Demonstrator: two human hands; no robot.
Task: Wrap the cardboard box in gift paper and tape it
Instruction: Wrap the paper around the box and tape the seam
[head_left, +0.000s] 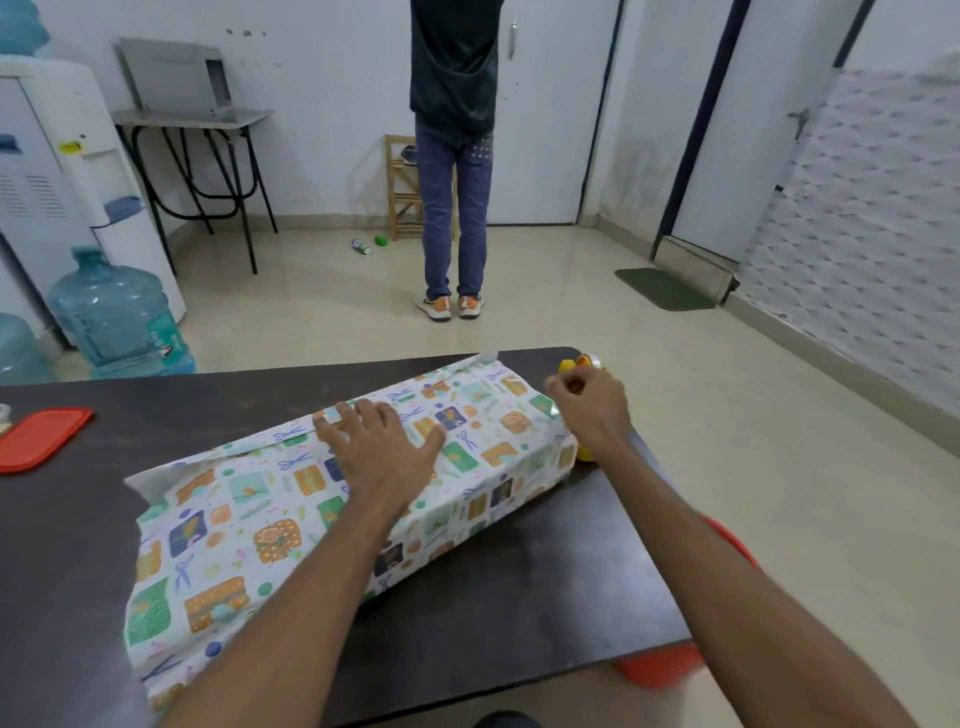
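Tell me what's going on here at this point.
A person is gift-wrapping a box on a dark table. The paper already covers the box. The left hand lies flat on top, fingers spread, holding the paper down by its overlapping edge. The right hand is curled at the far end, beside a yellow tape dispenser. Whether it holds tape is unclear. The paper's near end looks unfolded.

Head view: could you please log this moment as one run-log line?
left hand flat on gift paper | right hand curled by tape dispenser, grip unclear | paper ends unfolded
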